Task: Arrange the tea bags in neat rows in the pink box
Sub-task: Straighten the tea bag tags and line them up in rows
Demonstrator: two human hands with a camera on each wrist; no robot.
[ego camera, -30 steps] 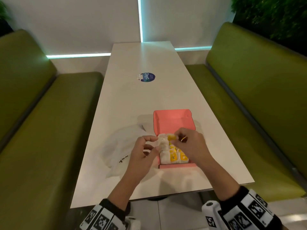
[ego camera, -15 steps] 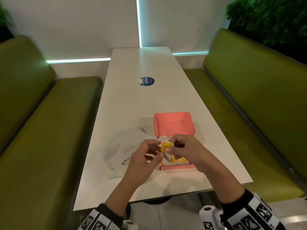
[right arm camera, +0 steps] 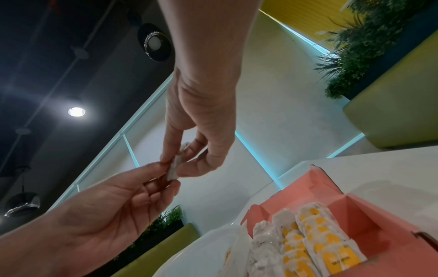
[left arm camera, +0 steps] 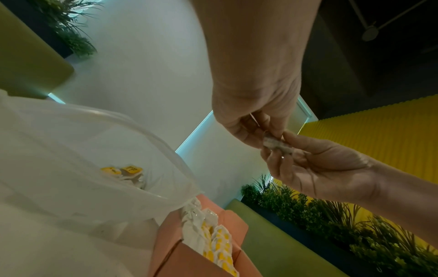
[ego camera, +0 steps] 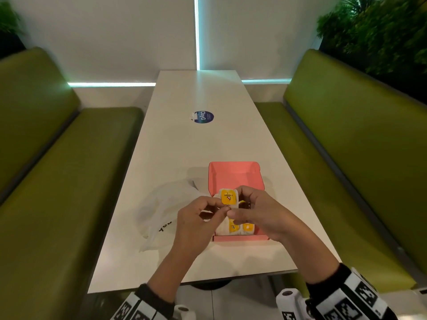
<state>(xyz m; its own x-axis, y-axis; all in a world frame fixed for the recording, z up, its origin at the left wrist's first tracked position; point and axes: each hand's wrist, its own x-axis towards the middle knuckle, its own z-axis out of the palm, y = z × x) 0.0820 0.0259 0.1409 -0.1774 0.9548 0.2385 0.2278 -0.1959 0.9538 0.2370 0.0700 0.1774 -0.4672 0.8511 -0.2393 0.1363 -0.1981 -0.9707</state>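
Matt cardboard box (ego camera: 233, 174), filmy plastic bag (ego camera: 166, 204)

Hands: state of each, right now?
Left hand: pinching the tea bag.
Right hand: pinching the same tea bag, above the pink box.

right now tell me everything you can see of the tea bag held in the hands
The held tea bag is a small white sachet with a yellow label bearing a small mark. It looks like thin crinkly paper. It is held above the pink box, label facing up toward the head camera. The left hand and right hand both pinch its near edge; nothing else touches it.
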